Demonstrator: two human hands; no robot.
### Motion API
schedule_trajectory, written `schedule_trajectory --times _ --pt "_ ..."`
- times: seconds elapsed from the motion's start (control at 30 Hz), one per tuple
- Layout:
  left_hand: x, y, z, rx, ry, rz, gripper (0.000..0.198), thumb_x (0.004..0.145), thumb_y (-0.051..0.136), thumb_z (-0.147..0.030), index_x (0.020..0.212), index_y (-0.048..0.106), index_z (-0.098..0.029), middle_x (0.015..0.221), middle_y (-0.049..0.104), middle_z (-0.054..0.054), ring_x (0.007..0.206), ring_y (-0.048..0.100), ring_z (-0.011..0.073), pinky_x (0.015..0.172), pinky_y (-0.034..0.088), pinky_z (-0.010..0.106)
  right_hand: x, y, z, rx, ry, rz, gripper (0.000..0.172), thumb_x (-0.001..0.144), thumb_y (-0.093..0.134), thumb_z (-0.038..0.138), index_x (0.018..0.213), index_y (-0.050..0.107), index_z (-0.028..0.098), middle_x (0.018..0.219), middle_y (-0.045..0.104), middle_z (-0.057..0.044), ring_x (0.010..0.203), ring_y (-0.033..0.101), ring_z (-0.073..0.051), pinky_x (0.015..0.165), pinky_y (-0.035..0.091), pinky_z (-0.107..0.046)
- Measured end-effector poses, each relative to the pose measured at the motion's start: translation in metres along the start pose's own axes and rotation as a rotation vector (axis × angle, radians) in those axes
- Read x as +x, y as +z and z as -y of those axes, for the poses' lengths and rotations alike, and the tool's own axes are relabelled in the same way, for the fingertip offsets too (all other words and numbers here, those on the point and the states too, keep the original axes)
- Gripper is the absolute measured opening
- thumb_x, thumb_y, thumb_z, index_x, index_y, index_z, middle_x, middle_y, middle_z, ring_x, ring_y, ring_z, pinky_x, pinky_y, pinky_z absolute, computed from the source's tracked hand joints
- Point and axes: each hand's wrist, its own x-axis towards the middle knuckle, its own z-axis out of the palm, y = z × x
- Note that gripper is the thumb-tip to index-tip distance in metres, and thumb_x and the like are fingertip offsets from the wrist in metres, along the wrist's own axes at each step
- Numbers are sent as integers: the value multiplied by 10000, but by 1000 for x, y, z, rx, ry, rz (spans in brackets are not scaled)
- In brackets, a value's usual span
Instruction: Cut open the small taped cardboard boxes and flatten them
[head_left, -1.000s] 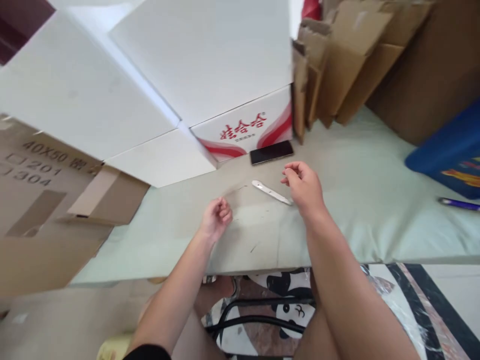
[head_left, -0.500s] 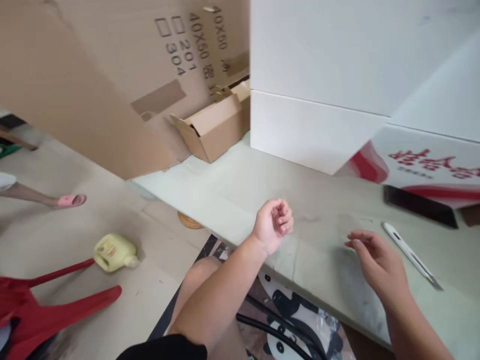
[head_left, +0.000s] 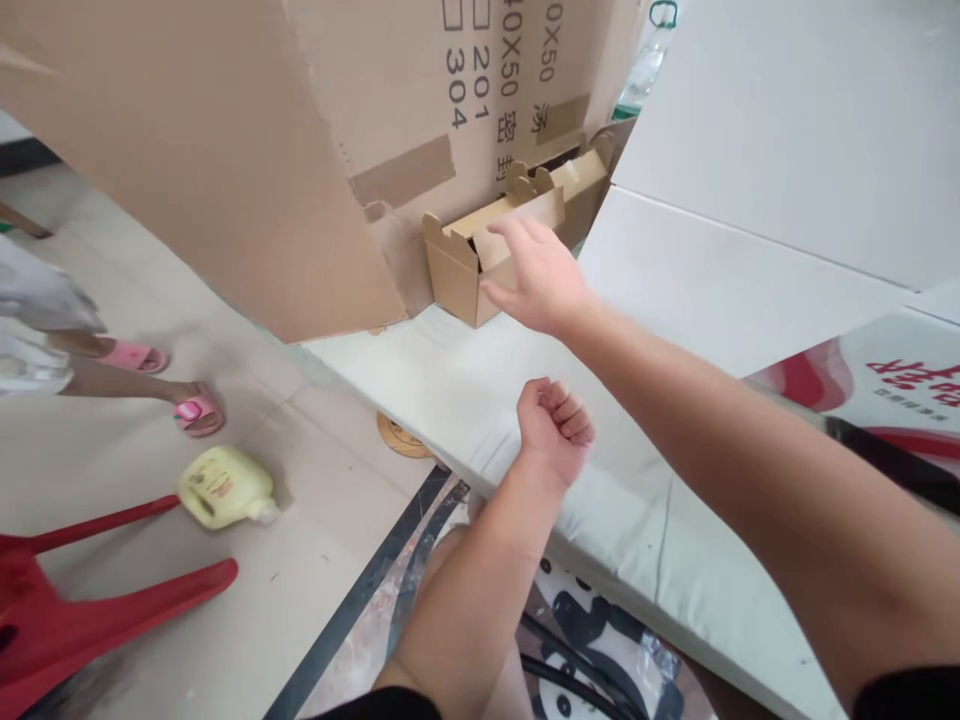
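The right hand is stretched out across the body to the left end of the counter, fingers and thumb spread, with nothing in its grasp. It is right at the small cardboard box, covering part of its near side; whether the fingertips touch the card cannot be told. That box sits on the far left of the counter, just beside a big carton printed with black numbers, and its lid is partly raised. A second small box is just behind it. The left hand is curled into a loose fist over the counter near its front edge, below the right forearm, and no thing shows in it. White boxes line the back of the counter, and a clear bottle with a green handle shows between them and the carton. On the floor to the left lies a yellow jug near a red stool, and another person's feet in pink sandals are beyond it.
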Motion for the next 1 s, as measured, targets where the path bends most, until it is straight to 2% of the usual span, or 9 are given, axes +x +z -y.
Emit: schedule_trajectory --times 0.07,0.13,0.27,0.37,0.47,0.53,0.67,0.87,1.0 --pt "2 2 0 9 3 7 359 846 407 -291 607 148 -227 514 81 -71 381 119 82 388 104 221 31 18 -4 -36 -38 35 544 801 656 309 1305 508 166 1422 568 -189 1393 476 -393 1186 299 -631" --pt "3 3 0 56 25 3 355 841 409 -300 607 153 -226 508 95 -70 381 128 82 397 109 229 46 29 -11 -78 -39 93 429 817 659 348 1200 552 187 1271 644 -141 1319 544 -393 1203 224 -681" --pt "7 3 6 453 123 -2 308 840 333 -301 601 154 -224 511 108 -65 413 116 93 423 133 247 27 19 -17 -110 3 145 129 896 548 305 934 618 203 852 662 -63 1020 673 -328 1120 343 -660" --pt "10 2 24 736 117 36 323 818 391 -276 571 189 -233 497 141 -72 441 103 88 455 99 266 -27 -13 -14 -124 17 93 137 907 538 269 934 652 199 913 675 -84 949 667 -290 1072 411 -566" --pt "14 -1 55 972 11 132 373 752 602 -228 486 340 -216 444 273 -65 459 184 79 492 82 293 -104 -58 -15 -183 25 -4 205 973 486 290 915 674 233 923 691 -60 895 657 -236 1128 381 -522" --pt "15 -3 80 1230 -96 286 361 723 692 -219 478 428 -194 460 373 -48 498 279 95 505 119 297 -162 -90 -23 -216 63 -134 193 980 509 291 922 690 254 925 710 -47 884 660 -214 1071 431 -464" --pt "10 -11 137 1674 -452 768 373 837 666 -338 548 482 -191 537 391 -57 567 351 108 544 251 276 -273 -149 -45 -240 212 -377 83 920 623 283 907 704 279 845 715 -33 771 658 -199 734 499 -352" --pt "9 -26 214 1547 -1103 1194 474 783 759 -559 582 557 -180 548 440 -58 557 408 97 549 335 240 -395 -187 -64 -271 701 -861 81 833 628 314 807 679 256 787 663 -42 730 628 -223 687 485 -388" --pt "13 7 233 1377 -1318 1388 486 803 772 -519 549 526 -185 508 457 -42 499 435 98 487 371 222 -422 -193 -70 -97 732 -1047 131 798 553 183 743 657 238 750 616 -7 710 592 -183 683 455 -351"
